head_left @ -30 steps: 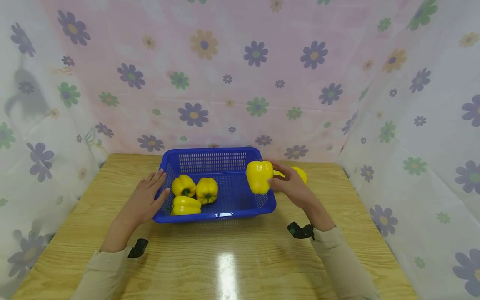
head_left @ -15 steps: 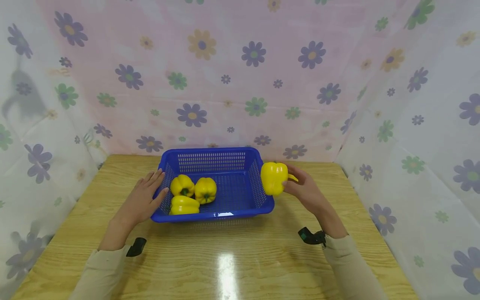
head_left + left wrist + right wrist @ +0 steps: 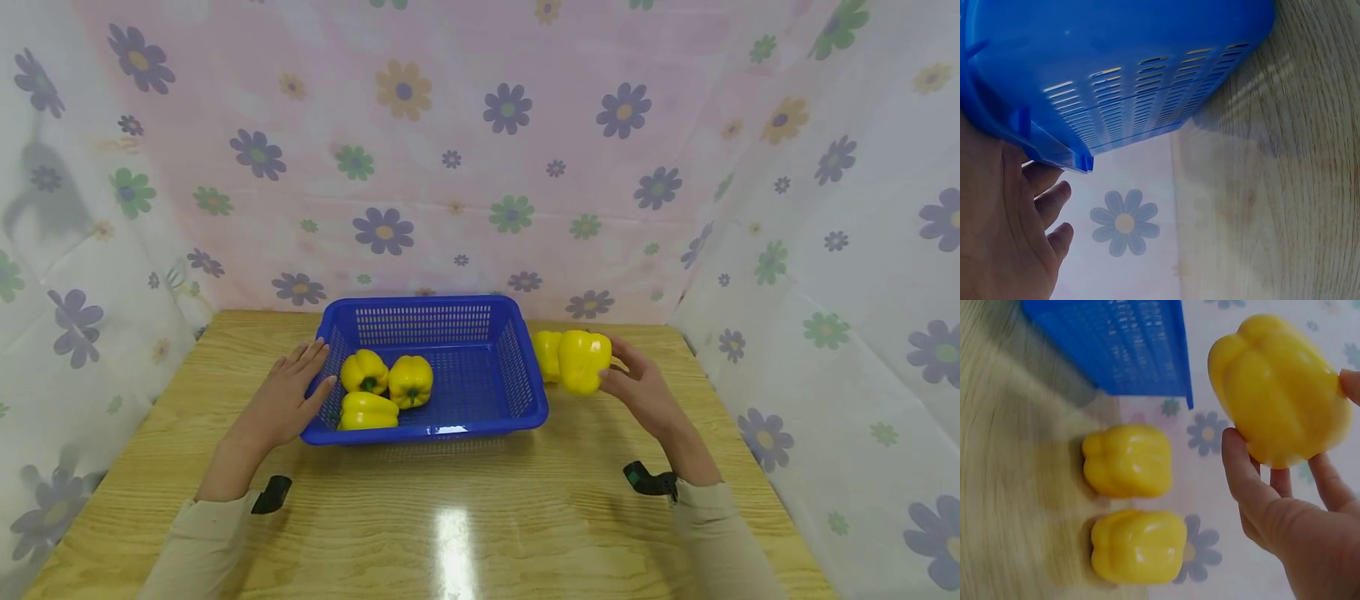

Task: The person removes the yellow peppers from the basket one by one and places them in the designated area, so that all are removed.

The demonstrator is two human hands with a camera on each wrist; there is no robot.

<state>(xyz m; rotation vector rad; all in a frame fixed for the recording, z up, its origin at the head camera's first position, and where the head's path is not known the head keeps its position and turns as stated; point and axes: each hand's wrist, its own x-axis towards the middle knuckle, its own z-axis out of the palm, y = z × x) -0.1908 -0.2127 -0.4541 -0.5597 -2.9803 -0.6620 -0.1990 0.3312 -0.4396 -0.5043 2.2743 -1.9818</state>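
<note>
My right hand [image 3: 641, 383] grips a yellow bell pepper [image 3: 583, 362] with thumb and fingertips, to the right of the blue plastic basket [image 3: 534, 367]. The right wrist view has this held pepper [image 3: 1279, 387] raised, with two more bell peppers, a nearer one [image 3: 1138, 547] and a farther one [image 3: 1127, 460], on the table below. In the head view one of them [image 3: 546, 354] shows partly behind the held pepper; the other is hidden. My left hand [image 3: 281, 400] rests on the basket's left rim, fingers extended. Its fingers [image 3: 1054, 203] reach past the rim.
Three yellow bell peppers, one at the back [image 3: 363, 369], one in the middle [image 3: 411, 380] and one at the front [image 3: 367, 412], lie in the basket's left half. The wooden table [image 3: 360, 533] meets a flowered cloth [image 3: 457, 208] at the back and both sides.
My right hand has moved right with the bell pepper, from over the basket's right end to beside it. A pepper on the table now shows behind it. My left hand stays on the rim.
</note>
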